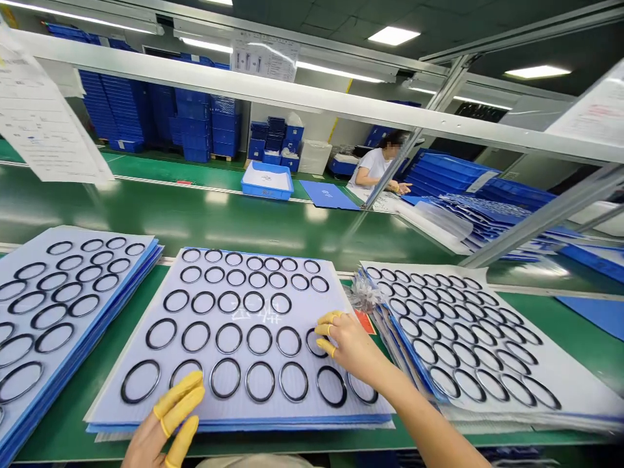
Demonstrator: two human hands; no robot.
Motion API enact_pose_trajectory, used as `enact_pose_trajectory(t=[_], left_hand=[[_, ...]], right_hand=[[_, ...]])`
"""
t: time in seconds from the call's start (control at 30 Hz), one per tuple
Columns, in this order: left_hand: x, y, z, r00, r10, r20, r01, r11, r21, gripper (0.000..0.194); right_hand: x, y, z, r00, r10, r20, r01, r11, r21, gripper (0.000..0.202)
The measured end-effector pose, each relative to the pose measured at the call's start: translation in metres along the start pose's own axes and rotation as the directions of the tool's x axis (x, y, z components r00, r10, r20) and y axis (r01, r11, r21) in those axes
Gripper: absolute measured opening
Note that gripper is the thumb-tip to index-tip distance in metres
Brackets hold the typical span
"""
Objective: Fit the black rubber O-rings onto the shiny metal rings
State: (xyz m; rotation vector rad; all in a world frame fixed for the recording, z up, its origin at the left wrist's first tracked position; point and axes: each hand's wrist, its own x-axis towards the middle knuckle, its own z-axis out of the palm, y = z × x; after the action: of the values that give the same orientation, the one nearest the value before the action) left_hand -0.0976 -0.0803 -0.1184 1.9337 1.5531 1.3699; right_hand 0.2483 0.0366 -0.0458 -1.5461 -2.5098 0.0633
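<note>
My left hand (pixel 166 422), with yellow finger cots, hovers at the near edge of the middle sheet (pixel 312 305). Its fingers are apart and hold nothing; they partly cover a black ring (pixel 179 367) in the front row. Toward the sheet's right side, my right hand (pixel 344 338), also in yellow finger cots, has its fingertips closed at another black ring (pixel 311 342) in the second row. The fingers hide that ring's right part. Several more black rings (pixel 229 339) lie flat in rows on the same sheet.
Stacked sheets with rings stand left (pixel 73 286) and right (pixel 468 325). A crumpled clear plastic piece (pixel 366 291) sits between the middle and right stacks. Beyond the green bench are a blue tray (pixel 267 181) and a seated person (pixel 375 166). A metal rail (pixel 302 94) crosses overhead.
</note>
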Motion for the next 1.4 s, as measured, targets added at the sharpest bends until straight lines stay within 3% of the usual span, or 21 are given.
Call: enact_pose_trajectory(t=[0.07, 0.13, 0.23, 0.3, 0.43, 0.57, 0.67, 0.8, 0.87, 1.0, 1.1, 1.2, 1.27, 1.33, 1.4], left_hand=[[0.022, 0.007, -0.003, 0.986, 0.146, 0.074, -0.149, 0.989, 0.026, 0.032], [0.048, 0.017, -0.002, 0.939, 0.305, 0.157, -0.316, 0.948, 0.045, 0.033], [0.085, 0.036, 0.012, 0.798, 0.503, 0.332, -0.55, 0.833, 0.06, 0.031], [0.104, 0.048, 0.029, 0.722, 0.539, 0.434, -0.624, 0.778, 0.071, 0.028], [0.126, 0.067, 0.073, 0.591, 0.481, 0.647, -0.692, 0.715, 0.1, 0.026], [0.133, 0.074, 0.11, 0.511, 0.45, 0.732, -0.714, 0.697, 0.07, 0.014], [0.135, 0.075, 0.125, 0.469, 0.439, 0.766, -0.721, 0.692, 0.045, 0.016], [0.136, 0.074, 0.13, 0.427, 0.431, 0.795, -0.72, 0.694, 0.01, 0.022], [0.137, 0.073, 0.13, 0.43, 0.413, 0.803, -0.686, 0.728, -0.007, 0.021], [0.137, 0.068, 0.133, 0.482, 0.357, 0.8, -0.573, 0.819, -0.02, 0.019], [0.135, 0.067, 0.135, 0.53, 0.323, 0.784, -0.503, 0.864, -0.016, 0.022], [0.132, 0.069, 0.134, 0.601, 0.258, 0.757, -0.399, 0.917, 0.005, 0.022], [0.131, 0.073, 0.13, 0.65, 0.198, 0.733, -0.313, 0.95, 0.021, 0.02], [0.128, 0.077, 0.125, 0.687, 0.14, 0.713, -0.227, 0.973, 0.027, 0.019], [0.123, 0.082, 0.118, 0.73, 0.05, 0.682, -0.022, 0.999, -0.05, 0.018]], right_hand=[[-0.01, 0.001, 0.003, 0.999, 0.026, 0.039, -0.026, 1.0, -0.001, 0.009], [-0.016, 0.002, 0.006, 0.997, 0.048, 0.06, -0.048, 0.999, -0.001, 0.007], [-0.022, 0.003, 0.01, 0.996, 0.069, 0.063, -0.069, 0.998, 0.002, 0.005], [-0.026, 0.004, 0.013, 0.996, 0.07, 0.059, -0.071, 0.997, 0.012, 0.007], [-0.035, 0.005, 0.015, 0.996, 0.074, 0.044, -0.076, 0.996, 0.035, 0.009], [-0.041, 0.003, 0.016, 0.994, 0.103, 0.018, -0.104, 0.992, 0.066, 0.01], [-0.044, 0.001, 0.019, 0.994, 0.111, -0.005, -0.109, 0.988, 0.112, 0.014], [-0.046, 0.002, 0.025, 0.989, 0.137, -0.051, -0.124, 0.969, 0.214, 0.017], [-0.047, 0.005, 0.028, 0.981, 0.176, -0.087, -0.144, 0.947, 0.287, 0.015], [-0.051, 0.009, 0.029, 0.943, 0.28, -0.177, -0.164, 0.859, 0.485, 0.011], [-0.057, 0.007, 0.022, 0.902, 0.37, -0.22, -0.134, 0.728, 0.673, 0.011], [-0.062, -0.004, 0.017, 0.891, 0.401, -0.213, -0.061, 0.571, 0.819, 0.021], [-0.064, -0.015, 0.015, 0.889, 0.424, -0.171, 0.013, 0.351, 0.936, 0.025], [-0.064, -0.027, 0.014, 0.89, 0.451, -0.074, 0.094, -0.022, 0.995, 0.025], [-0.063, -0.039, 0.011, 0.9, 0.434, 0.035, 0.14, -0.366, 0.92, 0.024]])
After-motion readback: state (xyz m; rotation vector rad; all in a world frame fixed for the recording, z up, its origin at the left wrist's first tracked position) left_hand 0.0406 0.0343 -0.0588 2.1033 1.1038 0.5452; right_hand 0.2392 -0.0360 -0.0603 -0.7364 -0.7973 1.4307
